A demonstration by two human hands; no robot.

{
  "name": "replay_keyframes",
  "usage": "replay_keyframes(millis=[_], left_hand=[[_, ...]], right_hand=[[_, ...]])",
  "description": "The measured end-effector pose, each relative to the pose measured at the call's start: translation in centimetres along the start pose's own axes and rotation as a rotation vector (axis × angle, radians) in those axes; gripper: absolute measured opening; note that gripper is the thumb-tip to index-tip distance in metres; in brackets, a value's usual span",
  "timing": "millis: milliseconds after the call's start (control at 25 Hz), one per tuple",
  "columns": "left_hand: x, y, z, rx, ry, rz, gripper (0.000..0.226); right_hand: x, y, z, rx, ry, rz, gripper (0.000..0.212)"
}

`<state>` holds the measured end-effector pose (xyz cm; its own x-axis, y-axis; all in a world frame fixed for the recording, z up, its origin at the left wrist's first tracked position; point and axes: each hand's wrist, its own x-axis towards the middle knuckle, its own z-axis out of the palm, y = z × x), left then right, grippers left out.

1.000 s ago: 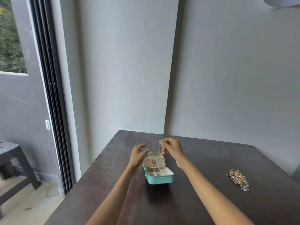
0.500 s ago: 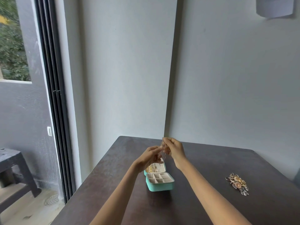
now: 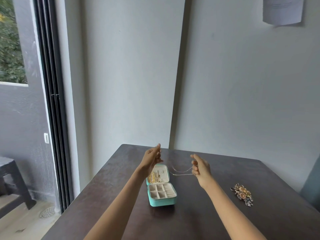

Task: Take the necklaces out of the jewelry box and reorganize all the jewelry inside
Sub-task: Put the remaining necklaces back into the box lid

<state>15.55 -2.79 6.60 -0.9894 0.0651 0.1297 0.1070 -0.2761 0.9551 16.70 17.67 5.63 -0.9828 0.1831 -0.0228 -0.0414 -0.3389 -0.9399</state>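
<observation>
A home — dark dining table (image 3: 190, 220) beside a sliding balcony door (image 3: 52, 101).

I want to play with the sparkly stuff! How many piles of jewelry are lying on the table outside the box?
1. One jewelry pile lies on the table, right of the jewelry box. A thin necklace hangs between the hands, not on the table.

Small teal zip jewelry box (image 3: 162, 199) sits open on bench, lid (image 3: 158, 173) tilted back w/ gold pieces on it, cream compartments facing up. Thin silver chain necklace (image 3: 181, 171) hangs in air beside lid, right of box.
</observation>
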Motion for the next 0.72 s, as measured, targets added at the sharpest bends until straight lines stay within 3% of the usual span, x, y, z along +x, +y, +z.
replay_keyframes(millis=[240, 400, 520, 720], left_hand=[[0.1, 1.4, 2.8, 0.199, -0.15, 0.019, 0.02], [-0.1, 2.2, 5.1, 0.308, -0.285, -0.018, 0.021], [0.0, 2.3, 6.5, 0.337, -0.346, -0.056, 0.023], [0.0, 2.3, 7.5, 0.225, -0.348, -0.135, 0.028]], right_hand=[[-1.1, 2.6, -1.9, -0.421, -0.068, 0.123, 0.012], [-1.8, 1.4, -1.6, -0.278, -0.219, 0.164, 0.029], [-2.0, -0.4, -1.4, -0.193, -0.34, 0.084, 0.034], [-2.1, -2.0, -1.2, -0.339, -0.262, -0.112, 0.026]])
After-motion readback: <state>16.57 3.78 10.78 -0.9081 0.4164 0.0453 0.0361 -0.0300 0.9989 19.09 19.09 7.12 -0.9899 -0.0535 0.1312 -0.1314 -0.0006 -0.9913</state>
